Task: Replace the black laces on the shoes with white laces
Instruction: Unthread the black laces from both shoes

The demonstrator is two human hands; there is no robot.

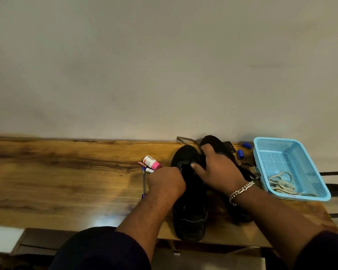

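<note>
Two black shoes lie side by side on the wooden table (66,172), toes toward the wall. My left hand (165,182) grips the left side of the nearer black shoe (189,207) at its lacing area. My right hand (217,166), a silver bracelet on its wrist, lies over the tongue and pinches dark lace or tongue material there. The second black shoe (213,142) lies to the right, mostly hidden by my right arm. A black lace (183,140) trails off behind the shoes toward the wall. White laces (281,183) lie coiled in the blue basket (300,147).
A small white bottle with a pink cap (151,162), a marker and a blue pen (144,182) lie left of the shoes. Two blue caps (240,153) and a dark small object sit between the shoes and the basket. The wall runs along the table's far edge.
</note>
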